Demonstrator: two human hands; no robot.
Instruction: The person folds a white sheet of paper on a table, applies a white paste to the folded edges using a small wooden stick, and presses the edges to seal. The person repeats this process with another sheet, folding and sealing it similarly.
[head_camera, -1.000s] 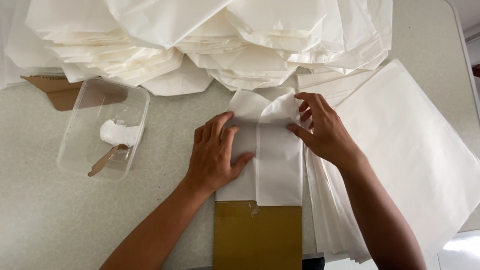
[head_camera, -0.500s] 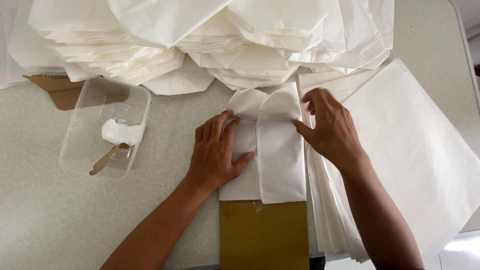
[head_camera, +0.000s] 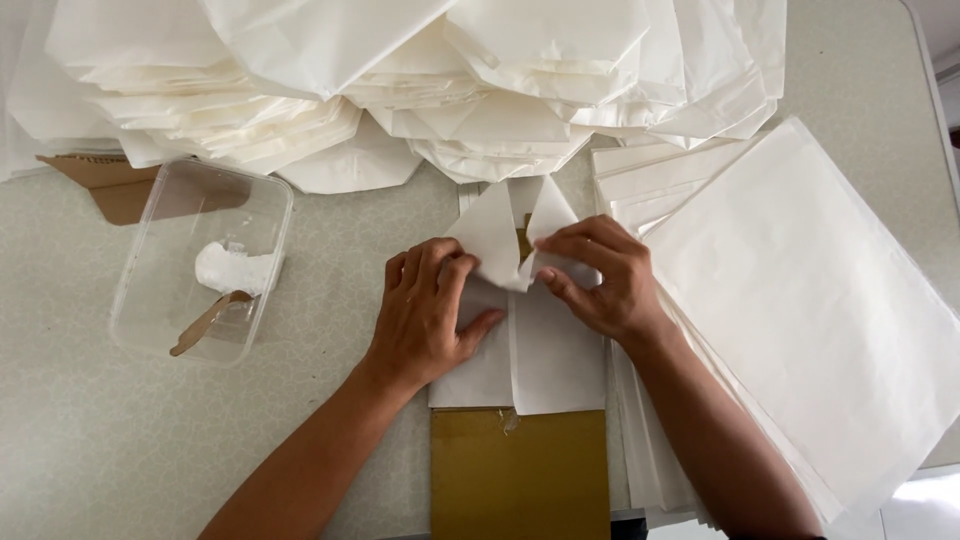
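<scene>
A white paper sheet (head_camera: 545, 350) lies folded around a flat tan cardboard template (head_camera: 520, 475) at the table's near middle. My left hand (head_camera: 425, 315) presses flat on the sheet's left half, fingers spread, fingertips on a raised flap. My right hand (head_camera: 600, 275) pinches the right top flap of the paper and folds it inward toward the centre. Two pointed flaps (head_camera: 515, 225) stand up between the hands, with a bit of cardboard showing between them.
A stack of flat white sheets (head_camera: 800, 300) lies to the right. Piles of folded white paper (head_camera: 400, 80) fill the far side. A clear plastic tub (head_camera: 200, 260) with white paste and a brown stick stands left. Brown cardboard (head_camera: 110, 185) lies behind it.
The top of the sheet, lying rounded before, is now folded into two pointed flaps. My right hand moved left and down onto the right flap; the left hand's fingers slid up.
</scene>
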